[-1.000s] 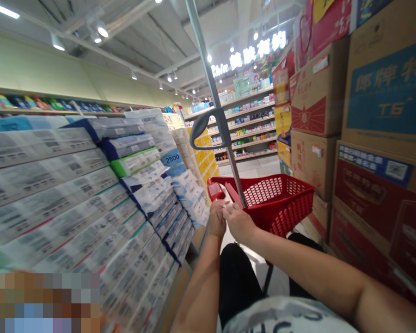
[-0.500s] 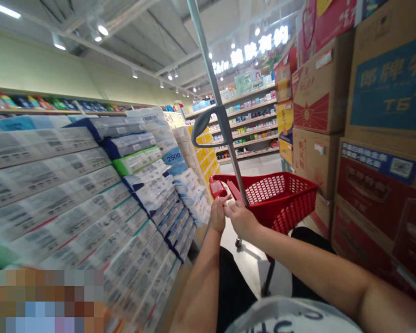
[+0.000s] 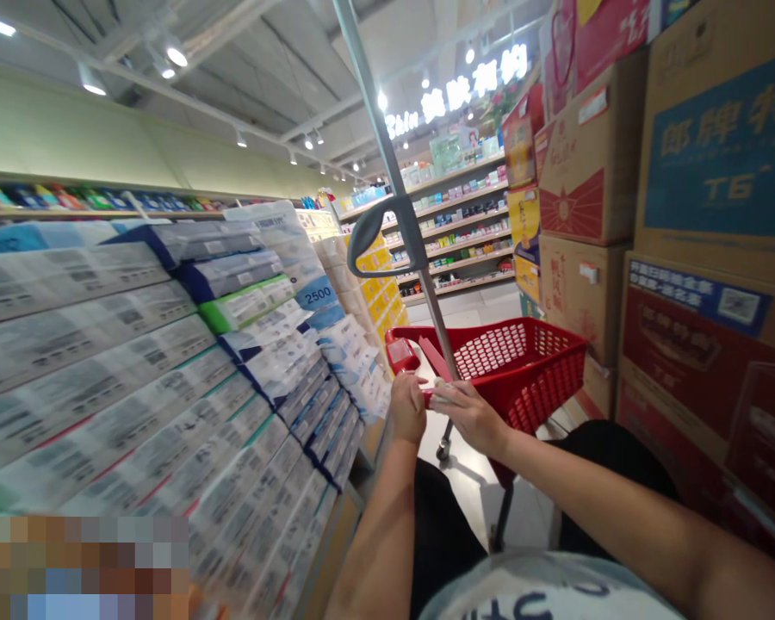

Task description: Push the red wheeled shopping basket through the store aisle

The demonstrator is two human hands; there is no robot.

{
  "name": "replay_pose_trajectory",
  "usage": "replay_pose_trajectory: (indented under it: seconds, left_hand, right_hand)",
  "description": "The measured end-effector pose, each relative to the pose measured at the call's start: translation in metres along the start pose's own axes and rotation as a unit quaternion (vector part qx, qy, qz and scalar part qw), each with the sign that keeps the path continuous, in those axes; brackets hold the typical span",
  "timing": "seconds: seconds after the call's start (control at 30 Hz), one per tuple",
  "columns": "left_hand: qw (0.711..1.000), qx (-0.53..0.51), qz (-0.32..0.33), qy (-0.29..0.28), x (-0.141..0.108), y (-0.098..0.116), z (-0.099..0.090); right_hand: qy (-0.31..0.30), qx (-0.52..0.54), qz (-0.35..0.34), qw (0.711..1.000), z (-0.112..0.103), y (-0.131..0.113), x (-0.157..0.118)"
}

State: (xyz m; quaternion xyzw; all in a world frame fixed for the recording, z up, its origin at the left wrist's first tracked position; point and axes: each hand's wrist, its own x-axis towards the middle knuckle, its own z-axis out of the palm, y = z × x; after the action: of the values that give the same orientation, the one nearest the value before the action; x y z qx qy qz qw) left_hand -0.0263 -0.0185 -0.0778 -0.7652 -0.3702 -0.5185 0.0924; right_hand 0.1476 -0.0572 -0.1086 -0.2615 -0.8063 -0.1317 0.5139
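Observation:
A red shopping basket cart point(image 3: 523, 366) with perforated sides stands just ahead of me. My left hand point(image 3: 407, 411) is at its near left corner, below a red block on the rim; the fingers are bent closed, and what they hold is hidden. Close on its right, my right hand point(image 3: 474, 418) has its fingers stretched toward the left one, beside the cart's near red edge. A strip of red shows between both hands. Rising from the cart, a tall metal pole point(image 3: 436, 310) carries a grey loop handle point(image 3: 387, 237).
Stacked tissue packs point(image 3: 90, 344) line my left side, with yellow cartons point(image 3: 381, 288) beyond. Large cardboard boxes point(image 3: 716, 172) are piled on my right. Filled shelves point(image 3: 455, 232) stand at the back under a lit sign point(image 3: 458, 90). My dark-clad legs point(image 3: 443, 517) flank the cart's near wheel point(image 3: 443, 449).
My hands, together half a second ago, have drawn slightly apart, and the right fingers have straightened. The scene has shifted a little left in view.

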Motion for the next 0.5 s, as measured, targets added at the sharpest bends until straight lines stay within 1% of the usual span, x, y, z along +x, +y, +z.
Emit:
replay_pose_trajectory:
  seconds: [0.1, 0.17, 0.2, 0.23, 0.27, 0.3, 0.33, 0.4, 0.5]
  left_hand:
    - [1.0, 0.018, 0.01, 0.002, 0.001, 0.005, -0.002]
    - [0.999, 0.043, 0.006, 0.004, 0.001, 0.014, -0.005]
    - [0.998, 0.056, 0.016, -0.01, 0.0, 0.02, -0.007]
    - [0.996, 0.069, 0.036, -0.035, 0.0, 0.028, -0.009]
    - [0.991, 0.081, 0.073, -0.074, -0.001, 0.036, -0.009]
    - [0.982, 0.093, 0.11, -0.121, -0.001, 0.044, -0.009]
    - [0.973, 0.107, 0.136, -0.151, -0.002, 0.052, -0.009]
    - [0.965, 0.138, 0.147, -0.167, -0.002, 0.062, -0.007]
    - [0.96, 0.175, 0.147, -0.163, -0.002, 0.061, -0.005]
  right_hand:
    - [0.021, 0.021, 0.032, 0.999, 0.0, 0.001, 0.001]
    - [0.038, 0.036, 0.047, 0.998, 0.001, 0.002, -0.004]
    - [0.05, 0.049, 0.059, 0.996, 0.003, 0.002, -0.007]
    - [0.066, 0.065, 0.075, 0.993, 0.004, 0.001, -0.008]
    - [0.083, 0.086, 0.098, 0.988, 0.006, 0.0, -0.009]
    - [0.1, 0.111, 0.125, 0.981, 0.007, -0.001, -0.008]
    - [0.114, 0.139, 0.154, 0.972, 0.008, -0.002, -0.006]
    - [0.128, 0.198, 0.212, 0.948, 0.008, -0.004, 0.002]
    - [0.133, 0.294, 0.292, 0.9, 0.003, -0.007, 0.014]
